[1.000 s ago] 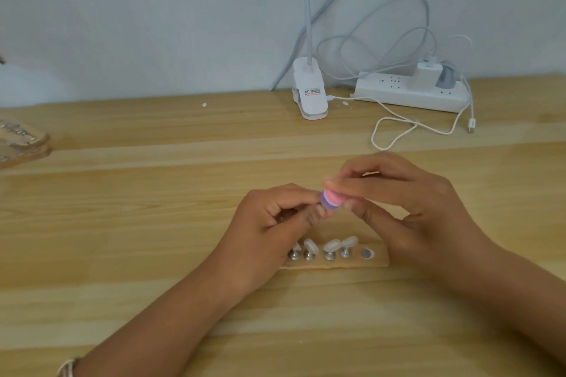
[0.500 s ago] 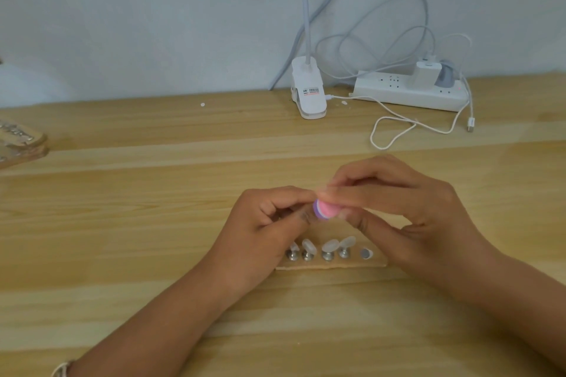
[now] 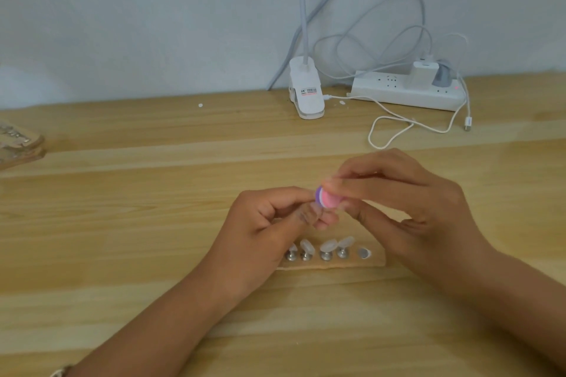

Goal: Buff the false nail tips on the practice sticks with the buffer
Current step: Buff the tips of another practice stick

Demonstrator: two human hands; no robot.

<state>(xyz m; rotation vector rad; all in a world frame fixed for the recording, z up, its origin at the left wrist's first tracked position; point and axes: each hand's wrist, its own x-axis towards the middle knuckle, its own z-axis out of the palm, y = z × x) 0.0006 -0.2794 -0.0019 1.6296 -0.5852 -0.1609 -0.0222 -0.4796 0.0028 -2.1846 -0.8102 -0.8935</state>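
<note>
My right hand (image 3: 407, 205) pinches a small pink and purple buffer block (image 3: 327, 199) between thumb and fingers. Its purple end touches the fingertips of my left hand (image 3: 269, 229). Those left fingers are curled and pinch a small practice stick, which they almost wholly hide. Below both hands a tan holder strip (image 3: 375, 262) lies on the wooden table. Several clear false nail tips (image 3: 328, 245) stand on metal studs in it. One bare metal seat (image 3: 363, 253) sits at the strip's right end.
A white clip lamp base (image 3: 307, 92) and a white power strip (image 3: 404, 92) with plugs stand at the back by the wall. A loose white cable (image 3: 395, 128) loops in front of them. A wooden object (image 3: 18, 147) lies at the left edge.
The buffer has shifted back and forth by a small amount against the piece in my left fingers. Both hands stay in the same spot above the strip.
</note>
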